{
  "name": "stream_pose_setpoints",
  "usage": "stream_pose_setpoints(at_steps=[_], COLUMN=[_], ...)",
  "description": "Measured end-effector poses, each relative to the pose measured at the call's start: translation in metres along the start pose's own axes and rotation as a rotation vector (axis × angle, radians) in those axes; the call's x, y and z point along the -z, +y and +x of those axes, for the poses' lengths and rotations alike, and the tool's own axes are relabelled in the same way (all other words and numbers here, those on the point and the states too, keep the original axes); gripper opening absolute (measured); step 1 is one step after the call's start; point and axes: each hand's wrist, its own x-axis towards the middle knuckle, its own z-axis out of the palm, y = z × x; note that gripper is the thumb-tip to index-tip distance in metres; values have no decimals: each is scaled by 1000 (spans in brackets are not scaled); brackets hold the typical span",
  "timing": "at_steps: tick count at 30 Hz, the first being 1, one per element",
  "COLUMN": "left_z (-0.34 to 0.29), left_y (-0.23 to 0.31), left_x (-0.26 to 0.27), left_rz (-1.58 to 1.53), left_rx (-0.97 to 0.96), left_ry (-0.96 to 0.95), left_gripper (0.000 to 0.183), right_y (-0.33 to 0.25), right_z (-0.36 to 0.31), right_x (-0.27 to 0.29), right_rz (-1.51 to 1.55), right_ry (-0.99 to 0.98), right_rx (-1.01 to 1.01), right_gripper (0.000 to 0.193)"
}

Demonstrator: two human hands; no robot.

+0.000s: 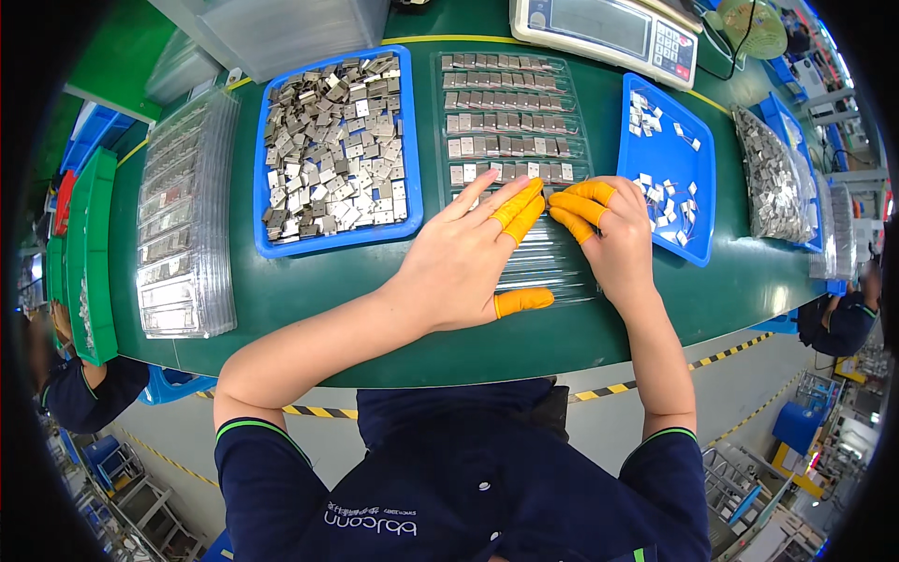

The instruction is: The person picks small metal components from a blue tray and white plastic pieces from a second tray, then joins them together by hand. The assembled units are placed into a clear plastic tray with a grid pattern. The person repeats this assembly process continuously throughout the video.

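Observation:
A clear plastic tray [548, 267] lies in front of me, its far rows filled with small flat silver metal pieces [510, 122] and its near grooves bare. Over its middle my left hand [459, 253] is stretched flat, yellow finger cots on the thumb and two fingers, fingertips at the nearest filled row. My right hand [615, 229], also in yellow cots, is closed in a pinch at that row's right end. Whatever its fingertips hold is hidden. Beside it stands a blue tray [698, 169] with small white pieces on thin wires [665, 206].
To the left are a blue tray [417, 178] heaped with metal pieces and a stack of clear trays [187, 215]. A weighing scale [609, 37] stands at the back. Bagged metal pieces [773, 178] lie far right. Co-workers' arms [94, 370] show at the left edge.

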Motion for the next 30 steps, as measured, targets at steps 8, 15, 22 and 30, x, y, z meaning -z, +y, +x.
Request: stream_pose_setpoints(at_steps=[8, 15, 22, 30], left_z=[-1, -37, -63, -66], left_y=[1, -53, -96, -96], left_x=[10, 60, 71, 64], left_rz=[-5, 250, -56, 55], left_rx=[54, 434, 796, 640], left_ry=[103, 390, 418, 278], left_gripper=[64, 31, 22, 26], right_y=[2, 48, 66, 74], right_z=[5, -9, 9, -1], right_x=[8, 55, 47, 38], right_rz=[39, -163, -9, 69], right_ry=[67, -12, -193, 72], right_rx=[15, -590, -734, -800], right_gripper=[27, 38, 28, 25])
